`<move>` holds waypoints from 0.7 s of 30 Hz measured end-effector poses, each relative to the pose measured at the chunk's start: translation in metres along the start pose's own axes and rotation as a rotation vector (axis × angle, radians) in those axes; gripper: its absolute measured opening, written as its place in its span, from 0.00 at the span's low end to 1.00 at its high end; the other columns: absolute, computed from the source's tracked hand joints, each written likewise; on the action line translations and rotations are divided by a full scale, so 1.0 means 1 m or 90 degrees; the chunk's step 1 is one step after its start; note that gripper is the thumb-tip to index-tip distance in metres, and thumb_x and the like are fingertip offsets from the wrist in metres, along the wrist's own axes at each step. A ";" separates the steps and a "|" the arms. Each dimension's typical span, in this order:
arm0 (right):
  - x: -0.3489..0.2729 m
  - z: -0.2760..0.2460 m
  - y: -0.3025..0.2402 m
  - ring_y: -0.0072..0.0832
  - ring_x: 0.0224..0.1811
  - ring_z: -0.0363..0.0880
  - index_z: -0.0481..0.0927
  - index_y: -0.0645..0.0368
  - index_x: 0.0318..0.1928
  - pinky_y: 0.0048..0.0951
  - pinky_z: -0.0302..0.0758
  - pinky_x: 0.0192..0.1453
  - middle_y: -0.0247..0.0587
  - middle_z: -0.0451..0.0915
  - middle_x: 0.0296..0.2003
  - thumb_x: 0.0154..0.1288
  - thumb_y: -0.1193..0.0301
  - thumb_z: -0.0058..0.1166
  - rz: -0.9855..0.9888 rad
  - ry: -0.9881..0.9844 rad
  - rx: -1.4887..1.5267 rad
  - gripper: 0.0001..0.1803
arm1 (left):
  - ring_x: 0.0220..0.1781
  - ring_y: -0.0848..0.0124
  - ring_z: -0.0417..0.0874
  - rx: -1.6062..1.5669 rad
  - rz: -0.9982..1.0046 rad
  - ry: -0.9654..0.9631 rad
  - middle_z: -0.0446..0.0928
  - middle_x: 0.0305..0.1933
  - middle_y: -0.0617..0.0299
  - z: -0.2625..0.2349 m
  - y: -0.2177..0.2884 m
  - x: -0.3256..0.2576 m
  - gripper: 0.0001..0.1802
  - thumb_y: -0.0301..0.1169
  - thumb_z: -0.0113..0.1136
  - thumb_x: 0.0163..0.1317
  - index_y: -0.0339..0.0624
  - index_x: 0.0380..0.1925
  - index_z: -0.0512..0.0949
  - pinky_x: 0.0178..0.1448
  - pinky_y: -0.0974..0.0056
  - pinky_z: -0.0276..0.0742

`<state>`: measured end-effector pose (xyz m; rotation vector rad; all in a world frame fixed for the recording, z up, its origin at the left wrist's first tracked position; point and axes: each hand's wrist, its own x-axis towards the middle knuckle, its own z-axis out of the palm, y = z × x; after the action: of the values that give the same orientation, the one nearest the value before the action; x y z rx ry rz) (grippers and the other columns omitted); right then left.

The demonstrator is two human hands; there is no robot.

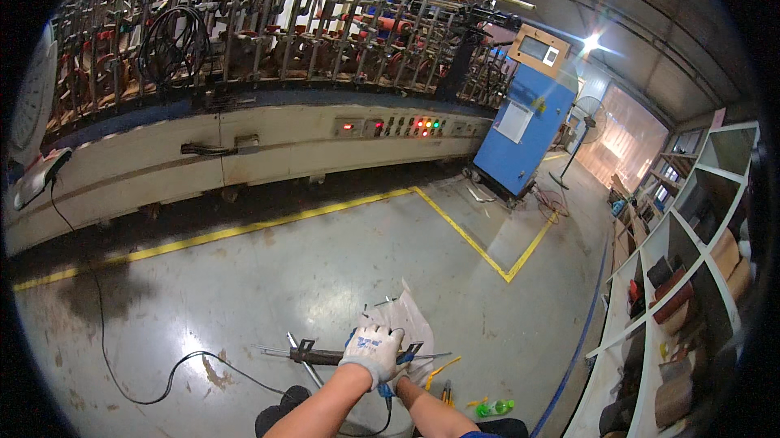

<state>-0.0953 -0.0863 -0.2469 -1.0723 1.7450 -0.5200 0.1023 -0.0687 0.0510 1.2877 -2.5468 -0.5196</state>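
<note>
The left hand (pixel 372 350), in a white glove with a blue mark on its back, lies over a dark bar (pixel 327 357) with its fingers curled down and pressed around it. The right hand (pixel 398 379) is tucked just below the left and mostly hidden, so I cannot tell whether it is spread or pinching; beside it sits a blue piece (pixel 384 389) with a black cord running down from it. The bar lies crosswise low in the view, above the grey floor (pixel 268 300), with a dark bracket near each end and thin rods sticking out both ways. A metal tube (pixel 306 366) slants near its left end, and a pale sheet (pixel 413 316) spreads beyond the hands. To the right are a yellow strip (pixel 441 370) and a green bottle (pixel 496 408) on its side. Farther off stand a long machine (pixel 292 149) and a blue cabinet (pixel 520 137), with shelves (pixel 691 243) along the right
</note>
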 end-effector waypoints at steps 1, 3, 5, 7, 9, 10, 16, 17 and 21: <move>-0.001 0.000 0.000 0.29 0.33 0.85 0.82 0.47 0.54 0.35 0.81 0.39 0.34 0.87 0.35 0.76 0.47 0.50 0.010 -0.007 0.010 0.22 | 0.61 0.49 0.82 0.003 -0.010 -0.026 0.82 0.57 0.49 0.001 0.001 0.002 0.31 0.54 0.68 0.59 0.49 0.58 0.79 0.65 0.48 0.77; -0.003 0.000 -0.001 0.29 0.33 0.85 0.82 0.47 0.55 0.35 0.81 0.40 0.34 0.87 0.35 0.76 0.46 0.50 0.025 -0.027 0.035 0.22 | 0.61 0.48 0.82 0.013 -0.033 -0.082 0.82 0.58 0.49 0.005 0.004 0.007 0.33 0.55 0.67 0.59 0.50 0.59 0.78 0.66 0.48 0.77; -0.001 0.000 -0.005 0.29 0.34 0.86 0.82 0.47 0.55 0.35 0.82 0.41 0.34 0.87 0.36 0.76 0.46 0.49 0.039 -0.056 0.064 0.22 | 0.60 0.48 0.83 0.008 -0.048 -0.120 0.82 0.59 0.48 0.011 0.002 0.012 0.34 0.57 0.66 0.60 0.49 0.60 0.78 0.64 0.48 0.78; 0.000 0.002 -0.009 0.29 0.34 0.86 0.82 0.47 0.56 0.35 0.82 0.41 0.34 0.87 0.36 0.77 0.46 0.49 0.057 -0.090 0.092 0.23 | 0.60 0.49 0.84 -0.001 -0.083 -0.167 0.83 0.58 0.48 0.011 0.004 0.014 0.35 0.57 0.66 0.59 0.48 0.60 0.78 0.63 0.48 0.79; -0.003 0.013 -0.010 0.28 0.34 0.86 0.82 0.47 0.56 0.35 0.82 0.42 0.34 0.88 0.37 0.77 0.46 0.49 0.080 -0.138 0.108 0.23 | 0.58 0.49 0.85 0.028 -0.124 -0.196 0.84 0.57 0.48 0.034 -0.007 0.010 0.36 0.57 0.66 0.60 0.46 0.61 0.77 0.62 0.49 0.80; 0.002 0.017 -0.005 0.28 0.35 0.86 0.82 0.47 0.56 0.35 0.82 0.42 0.34 0.88 0.37 0.77 0.46 0.49 0.084 -0.164 0.114 0.23 | 0.58 0.49 0.85 0.035 -0.151 -0.246 0.84 0.57 0.48 0.044 -0.015 0.012 0.36 0.57 0.66 0.60 0.46 0.61 0.77 0.62 0.49 0.80; 0.052 0.008 0.040 0.26 0.39 0.85 0.85 0.53 0.57 0.34 0.81 0.44 0.36 0.88 0.45 0.74 0.53 0.60 0.141 -0.199 0.100 0.21 | 0.60 0.46 0.84 0.058 -0.153 -0.366 0.82 0.58 0.38 0.122 -0.026 0.030 0.45 0.59 0.66 0.60 0.39 0.67 0.70 0.62 0.50 0.81; 0.037 0.014 0.027 0.25 0.43 0.85 0.85 0.52 0.57 0.33 0.81 0.47 0.37 0.88 0.47 0.74 0.50 0.59 0.167 -0.248 0.163 0.23 | 0.60 0.45 0.84 -0.002 -0.205 -0.382 0.81 0.59 0.37 0.137 -0.036 0.023 0.46 0.58 0.68 0.59 0.37 0.68 0.68 0.63 0.50 0.80; 0.022 -0.004 0.017 0.26 0.38 0.85 0.87 0.56 0.51 0.32 0.80 0.44 0.34 0.88 0.41 0.70 0.52 0.64 0.082 -0.210 0.235 0.21 | 0.63 0.44 0.82 -0.198 -0.248 -0.339 0.78 0.63 0.34 0.207 -0.045 0.024 0.57 0.57 0.73 0.54 0.30 0.72 0.58 0.66 0.51 0.79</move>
<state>-0.1089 -0.0966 -0.2693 -0.7316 1.3530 -0.5252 0.0447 -0.0707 -0.1541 1.7006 -2.4352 -1.4468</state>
